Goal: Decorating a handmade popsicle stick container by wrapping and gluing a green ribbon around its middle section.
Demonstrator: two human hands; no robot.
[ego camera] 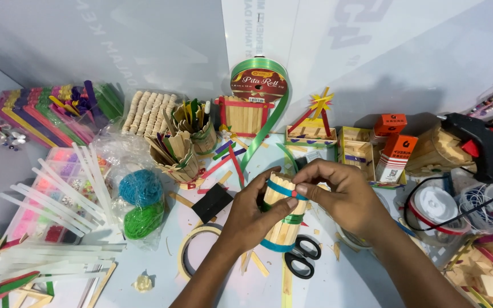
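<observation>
Cluttered table (343, 285), both hands' fingers (300, 188) gripping stick cup (283, 219)

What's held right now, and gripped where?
A cylinder of craft sticks, held in both hands. The left hand wraps its lower side; the right hand pinches the top rim at the blue band.

Matt wooden stick cylinder (283, 214), seemingly unvarnished

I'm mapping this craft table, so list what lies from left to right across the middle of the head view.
Clear glue sticks → blue yarn ball → black block → left hand → stick cylinder held by both hands → right hand → white tape roll → black glue gun.
</observation>
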